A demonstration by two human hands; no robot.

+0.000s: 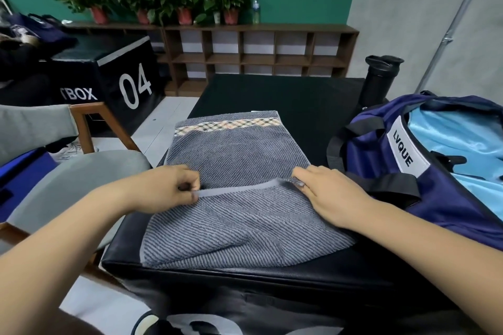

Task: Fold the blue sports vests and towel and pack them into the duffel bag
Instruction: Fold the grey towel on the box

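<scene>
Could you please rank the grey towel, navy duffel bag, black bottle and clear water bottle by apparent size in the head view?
1. Grey striped towel and navy duffel bag: similar; the frame edge crops the bag, so unranked.
2. Black plastic shaker bottle.
3. Clear water bottle, farthest away.

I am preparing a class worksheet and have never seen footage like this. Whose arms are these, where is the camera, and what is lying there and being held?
No machine here: the camera sits on a person's head, looking down, so both arms are the wearer's own. A grey striped towel lies on a black padded box. The left hand pinches one end of the towel's hem; the right hand holds the other end, mid-fold. To the right sits an open navy duffel bag, light blue inside, with a black bottle behind it.
</scene>
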